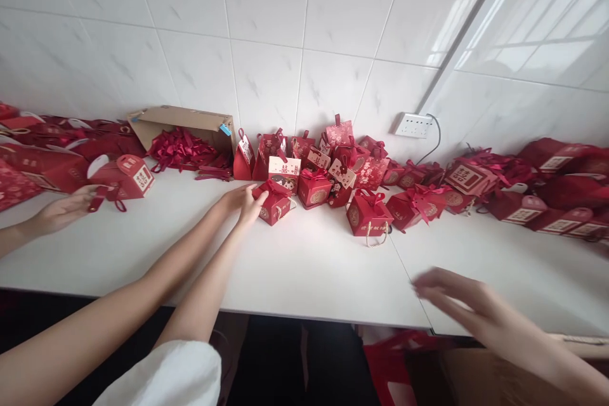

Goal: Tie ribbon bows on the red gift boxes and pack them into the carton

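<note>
My left hand [251,206], below a white sleeve, grips the left corner of a small red gift box [275,204] with a ribbon bow and a rope handle. Behind it, another person's hand [232,198] reaches the same box's left side. My right hand [454,295] is over the table's front right, blurred by motion, fingers apart and nothing seen in them. A red gift box [368,214] with a bow and rope handle stands nearest to it. At far left, another person's hand [66,208] holds a red strap or ribbon beside a red box [124,177].
A cardboard box [185,115] of red ribbons [181,149] lies against the tiled wall. Finished boxes [337,158] cluster at the back middle. More red boxes [561,203] are piled at right and left [52,162]. A power strip [411,125] with a cable hangs on the wall.
</note>
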A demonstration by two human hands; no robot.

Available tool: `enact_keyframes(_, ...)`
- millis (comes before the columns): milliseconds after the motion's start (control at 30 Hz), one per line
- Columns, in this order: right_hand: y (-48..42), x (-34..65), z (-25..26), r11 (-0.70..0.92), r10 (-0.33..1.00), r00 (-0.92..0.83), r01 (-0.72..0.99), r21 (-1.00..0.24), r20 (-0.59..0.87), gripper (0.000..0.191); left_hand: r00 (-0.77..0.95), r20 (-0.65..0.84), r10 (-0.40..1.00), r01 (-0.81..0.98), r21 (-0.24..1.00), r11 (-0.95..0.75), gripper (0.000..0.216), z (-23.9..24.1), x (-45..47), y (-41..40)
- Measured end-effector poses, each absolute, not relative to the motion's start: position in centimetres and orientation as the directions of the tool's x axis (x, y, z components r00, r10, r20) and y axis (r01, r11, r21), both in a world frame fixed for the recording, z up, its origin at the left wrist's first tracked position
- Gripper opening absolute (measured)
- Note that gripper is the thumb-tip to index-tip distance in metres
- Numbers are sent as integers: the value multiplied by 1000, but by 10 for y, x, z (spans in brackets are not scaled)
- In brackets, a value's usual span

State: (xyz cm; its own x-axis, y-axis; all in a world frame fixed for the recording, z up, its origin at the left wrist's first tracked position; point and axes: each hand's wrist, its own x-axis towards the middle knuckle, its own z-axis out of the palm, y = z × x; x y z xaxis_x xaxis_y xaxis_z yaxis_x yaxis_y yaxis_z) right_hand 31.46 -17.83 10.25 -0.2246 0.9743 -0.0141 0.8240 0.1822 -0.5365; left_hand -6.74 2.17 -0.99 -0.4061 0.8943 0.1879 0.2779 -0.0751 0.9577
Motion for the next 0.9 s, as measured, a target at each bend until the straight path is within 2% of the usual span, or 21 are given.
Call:
enact_keyframes(33,-164,297,99,218,930,-343,801,-557,-129,40,-376,180,909,280,957,-73,35,-10,-64,16)
enact_keyframes(67,-150,279,95,215,897,-386,807,-550,-215,41,-345,176,922,283,956,-76,34,-10,-59,7)
enact_keyframes(133,-124,246,86,252,836,-443,833,-492,-323,51,-277,168,946,290,953,-85,31,-12,-47,-15)
enact_keyframes(167,-114,231,80,265,836,-437,851,-454,-331,58,-244,160,956,293,952,-85,32,-13,-40,-28)
enact_keyframes(267,-103,204,59,292,905,-399,835,-465,-148,69,-189,183,965,323,939,-115,38,-18,-15,-72)
enact_keyframes(367,-115,196,33,313,930,-362,686,-657,66,66,-132,268,954,373,906,-202,40,-21,6,-114)
enact_keyframes(433,-128,199,17,264,947,-303,548,-794,106,64,-103,260,960,343,915,-211,37,-21,11,-134)
enact_keyframes(500,-140,205,8,172,982,-153,450,-876,114,63,-182,224,957,313,936,-160,37,-19,9,-143)
enact_keyframes(567,-150,210,7,89,991,50,433,-897,122,58,-277,169,946,301,950,-82,40,-17,2,-141)
enact_keyframes(633,-157,213,12,19,985,138,487,-873,99,49,-218,92,972,303,953,-22,42,-12,-5,-132)
enact_keyframes(767,-166,207,23,-11,998,-45,589,-808,-45,50,77,-43,996,411,912,7,38,-3,-12,-122)
enact_keyframes(833,-167,202,22,-10,993,-89,566,-824,-73,49,121,-66,990,446,895,5,40,-2,-13,-124)
enact_keyframes(900,-166,198,18,-20,992,-99,514,-858,-82,46,71,-23,997,452,892,-12,36,-4,-13,-129)
